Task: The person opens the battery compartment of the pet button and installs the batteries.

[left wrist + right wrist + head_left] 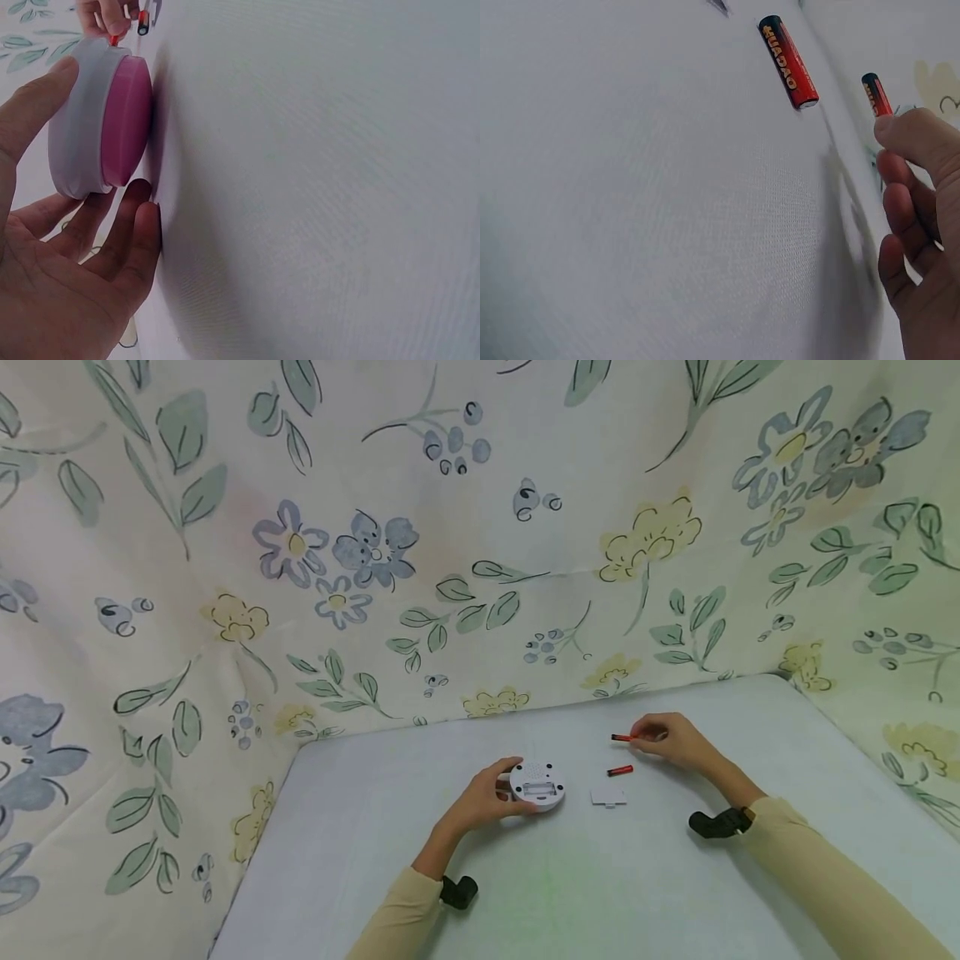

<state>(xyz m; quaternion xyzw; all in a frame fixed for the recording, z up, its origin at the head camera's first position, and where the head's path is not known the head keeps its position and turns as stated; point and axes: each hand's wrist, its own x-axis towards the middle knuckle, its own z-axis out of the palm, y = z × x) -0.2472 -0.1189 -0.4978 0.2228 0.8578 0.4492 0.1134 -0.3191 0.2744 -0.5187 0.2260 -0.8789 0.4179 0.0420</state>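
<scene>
A round white device (537, 783) lies face down on the pale table (525, 893), its open battery slot facing up. My left hand (501, 787) grips its left rim; in the left wrist view the thumb (34, 94) lies on the white rim (79, 112) above a pink face (127, 120). My right hand (639, 737) pinches one end of a red and black battery (621, 737) just above the table. That battery (876, 94) shows at my fingertips (907, 131) in the right wrist view. A second battery (619, 770) (788, 62) lies loose between the hands.
A small white battery cover (607, 796) lies on the table just right of the device. Flowered cloth (450, 568) hangs behind and on both sides of the table. Black wrist cameras (457, 891) (716, 822) sit on both beige sleeves.
</scene>
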